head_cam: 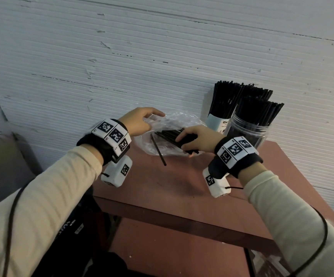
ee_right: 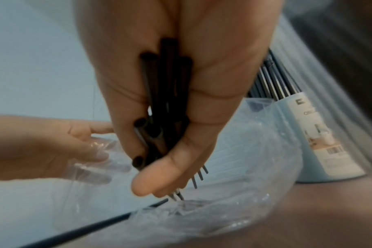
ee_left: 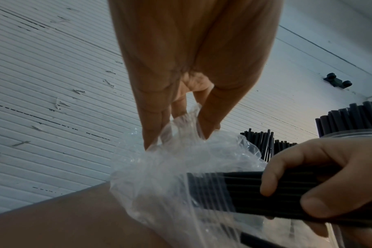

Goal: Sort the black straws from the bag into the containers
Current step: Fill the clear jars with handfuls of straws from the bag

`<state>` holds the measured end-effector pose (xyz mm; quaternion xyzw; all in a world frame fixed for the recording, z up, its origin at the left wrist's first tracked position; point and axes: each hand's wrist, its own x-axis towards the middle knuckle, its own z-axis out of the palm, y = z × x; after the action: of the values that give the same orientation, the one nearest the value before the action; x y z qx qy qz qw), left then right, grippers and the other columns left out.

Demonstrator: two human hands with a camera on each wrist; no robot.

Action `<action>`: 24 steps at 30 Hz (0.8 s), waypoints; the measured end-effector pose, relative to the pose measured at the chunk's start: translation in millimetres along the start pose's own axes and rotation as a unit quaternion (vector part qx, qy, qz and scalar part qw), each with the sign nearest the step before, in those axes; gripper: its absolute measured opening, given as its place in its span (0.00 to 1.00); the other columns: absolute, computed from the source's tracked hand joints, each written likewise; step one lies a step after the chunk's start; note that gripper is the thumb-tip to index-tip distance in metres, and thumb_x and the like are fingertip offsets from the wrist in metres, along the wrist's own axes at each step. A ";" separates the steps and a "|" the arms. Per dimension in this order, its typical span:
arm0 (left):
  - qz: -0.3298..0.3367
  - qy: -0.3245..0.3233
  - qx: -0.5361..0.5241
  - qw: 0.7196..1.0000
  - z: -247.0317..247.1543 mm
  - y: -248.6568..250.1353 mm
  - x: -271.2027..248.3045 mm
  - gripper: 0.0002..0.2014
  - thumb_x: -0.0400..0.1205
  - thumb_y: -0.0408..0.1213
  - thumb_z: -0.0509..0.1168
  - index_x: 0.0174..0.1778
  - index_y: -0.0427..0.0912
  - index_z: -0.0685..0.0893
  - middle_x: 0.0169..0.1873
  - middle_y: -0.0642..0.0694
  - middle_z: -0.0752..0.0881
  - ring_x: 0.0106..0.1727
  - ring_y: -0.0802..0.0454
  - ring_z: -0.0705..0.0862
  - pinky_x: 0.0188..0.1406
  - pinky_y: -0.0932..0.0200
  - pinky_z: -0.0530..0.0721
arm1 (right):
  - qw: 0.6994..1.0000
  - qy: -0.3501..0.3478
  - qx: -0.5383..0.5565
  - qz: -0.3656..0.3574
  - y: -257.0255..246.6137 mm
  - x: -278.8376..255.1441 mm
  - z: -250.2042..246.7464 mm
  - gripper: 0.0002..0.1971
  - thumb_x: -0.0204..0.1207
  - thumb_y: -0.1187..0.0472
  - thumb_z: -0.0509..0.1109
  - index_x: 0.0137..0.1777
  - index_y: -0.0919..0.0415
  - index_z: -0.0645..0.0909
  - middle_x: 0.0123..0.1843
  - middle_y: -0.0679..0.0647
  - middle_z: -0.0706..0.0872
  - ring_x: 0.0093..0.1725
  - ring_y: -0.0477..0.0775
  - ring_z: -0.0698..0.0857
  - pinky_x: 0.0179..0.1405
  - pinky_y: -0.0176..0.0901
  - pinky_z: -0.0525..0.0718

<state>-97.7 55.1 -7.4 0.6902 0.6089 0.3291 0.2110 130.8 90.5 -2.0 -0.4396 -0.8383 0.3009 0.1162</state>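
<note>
A clear plastic bag [head_cam: 162,124] lies at the back of the reddish table [head_cam: 174,182]. My left hand [head_cam: 140,120] pinches the bag's upper edge [ee_left: 181,122] and holds it up. My right hand [head_cam: 194,139] grips a bundle of black straws [head_cam: 168,134] at the bag's mouth; in the right wrist view the straws [ee_right: 159,104] run through the curled fingers and thumb. One loose straw [head_cam: 158,149] lies half out of the bag on the table. A clear jar [head_cam: 248,130] and a labelled container [head_cam: 218,121], both full of upright black straws, stand at the back right.
A ribbed white wall [head_cam: 122,56] rises right behind the table. The table's front edge [head_cam: 162,212] drops to a lower shelf. A grey chair [head_cam: 6,156] stands at the left, dark bags below it. Bare tabletop lies in front of the bag.
</note>
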 end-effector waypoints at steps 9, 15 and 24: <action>0.090 0.079 0.071 0.990 14.2 23.6 -16.8 0.29 0.73 0.28 0.70 0.71 0.51 0.78 0.73 0.50 0.75 0.74 0.54 0.72 0.64 0.65 0.66 | 0.997 -0.017 0.080 0.013 -3.3 -53.0 -18.1 0.14 0.75 0.73 0.73 0.60 0.64 0.85 0.38 0.59 0.87 0.25 0.41 0.85 0.25 0.26 0.79; 0.221 -0.064 0.132 0.964 45.6 58.1 -25.3 0.42 0.65 0.38 0.81 0.76 0.46 0.71 0.69 0.54 0.74 0.67 0.62 0.70 0.65 0.72 0.64 | 0.999 -0.029 0.025 -0.013 -8.1 -80.5 -34.2 0.14 0.74 0.67 0.76 0.58 0.55 0.87 0.43 0.60 0.90 0.34 0.49 0.88 0.37 0.36 0.84; 0.239 -0.015 0.161 0.957 75.6 93.0 -23.5 0.14 0.73 0.44 0.75 0.51 0.45 0.85 0.44 0.47 0.89 0.47 0.47 0.86 0.43 0.58 0.78 | 0.996 -0.012 -0.052 -0.073 -30.7 -123.0 -49.4 0.17 0.73 0.65 0.76 0.61 0.52 0.85 0.48 0.51 0.88 0.36 0.43 0.87 0.43 0.38 0.88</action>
<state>20.3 24.6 -0.2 0.8454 0.4677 0.2571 0.0213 205.2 -2.1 64.3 -0.3785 -0.8842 0.2530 0.1045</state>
